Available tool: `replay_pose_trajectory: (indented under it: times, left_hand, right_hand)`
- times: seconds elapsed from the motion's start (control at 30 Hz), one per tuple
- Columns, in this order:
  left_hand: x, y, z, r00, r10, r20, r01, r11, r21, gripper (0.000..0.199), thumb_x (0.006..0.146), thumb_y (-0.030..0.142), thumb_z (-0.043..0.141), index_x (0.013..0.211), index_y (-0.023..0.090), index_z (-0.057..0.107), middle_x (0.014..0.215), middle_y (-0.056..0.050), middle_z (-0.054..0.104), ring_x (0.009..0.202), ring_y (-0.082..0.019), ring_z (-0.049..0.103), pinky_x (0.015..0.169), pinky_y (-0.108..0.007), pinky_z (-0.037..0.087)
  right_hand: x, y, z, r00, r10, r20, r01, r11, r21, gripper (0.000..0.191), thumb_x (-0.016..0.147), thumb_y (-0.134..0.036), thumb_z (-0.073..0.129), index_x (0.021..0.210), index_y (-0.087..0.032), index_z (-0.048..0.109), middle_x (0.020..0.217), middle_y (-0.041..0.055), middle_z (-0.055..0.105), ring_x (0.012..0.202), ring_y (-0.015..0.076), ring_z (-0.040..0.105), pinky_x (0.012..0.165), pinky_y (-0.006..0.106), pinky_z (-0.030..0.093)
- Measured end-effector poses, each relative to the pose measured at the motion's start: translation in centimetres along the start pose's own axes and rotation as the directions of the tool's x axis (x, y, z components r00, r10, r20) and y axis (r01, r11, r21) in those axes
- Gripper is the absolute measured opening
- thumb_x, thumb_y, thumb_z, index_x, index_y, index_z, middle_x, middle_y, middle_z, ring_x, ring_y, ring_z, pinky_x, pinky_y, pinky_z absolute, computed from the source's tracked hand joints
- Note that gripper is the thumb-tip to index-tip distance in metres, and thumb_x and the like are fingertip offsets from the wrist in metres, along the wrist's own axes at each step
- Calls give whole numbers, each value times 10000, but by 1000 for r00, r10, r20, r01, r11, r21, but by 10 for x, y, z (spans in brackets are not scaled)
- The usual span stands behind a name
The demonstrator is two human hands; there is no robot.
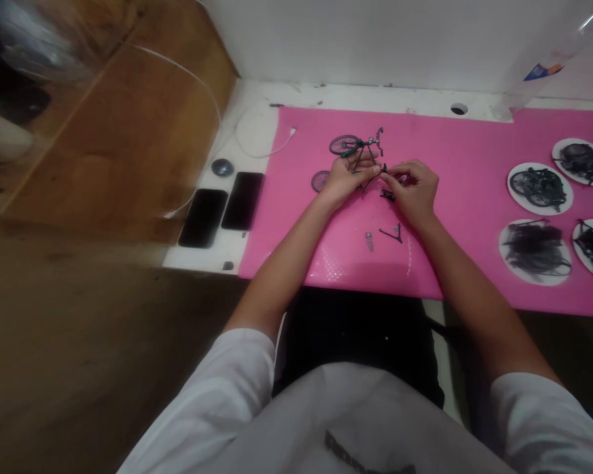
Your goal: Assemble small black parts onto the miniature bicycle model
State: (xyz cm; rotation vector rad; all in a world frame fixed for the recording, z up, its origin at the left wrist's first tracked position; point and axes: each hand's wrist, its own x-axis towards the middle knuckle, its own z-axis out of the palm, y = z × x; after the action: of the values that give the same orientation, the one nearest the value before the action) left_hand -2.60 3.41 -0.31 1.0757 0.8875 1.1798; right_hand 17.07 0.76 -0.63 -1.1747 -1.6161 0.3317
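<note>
A miniature bicycle (363, 146) with a rear wheel and handlebars is in my left hand (348, 176), whose thumb and fingers pinch its dark frame. My right hand (415, 187) meets it at the frame's end, thumb and fingertips pinched around a small dark part (384, 169). The exact shape of that part is hidden by my fingertips. A loose wheel (319, 180) lies beside my left hand, partly covered by it. Below my right hand a small black piece (387, 195) sits on the pink mat. Nearer to me lie a thin forked part (393, 232) and a small grey piece (369, 241).
Several white plates with dark bicycle parts, such as one plate (511, 194), stand at the right of the pink mat (467, 250). Two black phones lie left, the nearer one a dark slab (203, 218), beside a round dark object (222, 167) and a white cable (257, 156).
</note>
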Motion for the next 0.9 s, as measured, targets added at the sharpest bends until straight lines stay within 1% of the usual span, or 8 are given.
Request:
replay_pose_trajectory:
  times: [0.2,0.37,0.43,0.5,0.6,0.7,0.8,0.9]
  left_hand:
    - [0,-3,3,1000,12,23,-13,999,38,355,852,291,1018,1140,192,836,1216,-113,879,1310,-289,814,1258,-461,610]
    - [0,-4,3,999,15,43,-17,999,43,372,876,291,1003,1171,173,811,1252,-140,867,1285,-282,820,1257,-466,606]
    - [-1,-3,4,999,20,47,-23,998,59,376,868,287,1007,1165,176,805,1257,-141,868,1271,-276,821,1247,-450,613]
    - [-1,-2,4,999,17,43,-20,997,76,366,862,283,1009,1147,185,802,1250,-134,873,1274,-273,817,1239,-434,618]
    - [-2,-1,6,1000,-1,24,-1,998,66,320,873,266,999,1115,200,800,1214,-124,871,1278,-279,816,1244,-452,617]
    - [-3,-2,7,1000,-8,13,8,1000,29,285,890,255,984,1104,216,800,1204,-118,860,1294,-289,811,1265,-490,606]
    - [-4,-2,10,1000,-30,-2,30,1000,-5,355,871,264,1005,1153,214,795,1224,-125,850,1340,-308,796,1284,-518,593]
    - [-6,-2,12,999,-34,-14,33,999,-16,447,855,296,1031,1221,221,785,1224,-117,842,1342,-309,794,1270,-511,606]
  right_hand:
    - [-1,2,1,1000,-2,9,2,1000,-3,357,951,-627,909,864,-286,849,909,40,831,862,247,756,808,433,680]
    - [-2,7,0,999,-25,24,24,999,33,221,954,-495,924,887,-295,858,947,33,836,925,271,772,919,512,700]
    - [-2,9,-1,998,-48,29,47,998,48,162,973,-430,901,893,-294,864,957,37,841,935,269,778,912,503,695]
    - [-2,8,-1,998,-48,34,47,998,33,149,980,-400,886,880,-293,860,960,37,845,937,265,783,884,480,690]
    - [-1,5,-1,1000,-16,24,15,1000,14,226,979,-483,899,882,-286,843,952,40,840,907,258,787,842,457,684]
    - [-2,5,1,1000,23,-7,-22,998,64,419,931,-675,925,1026,-279,823,971,50,839,881,256,801,785,431,677]
    - [-4,6,3,997,71,-27,-68,993,97,623,865,-811,923,1163,-287,764,1011,61,840,910,270,822,740,404,671]
    - [-5,6,4,997,71,-18,-68,991,116,691,853,-865,896,1200,-290,734,1021,65,833,932,282,832,741,406,673]
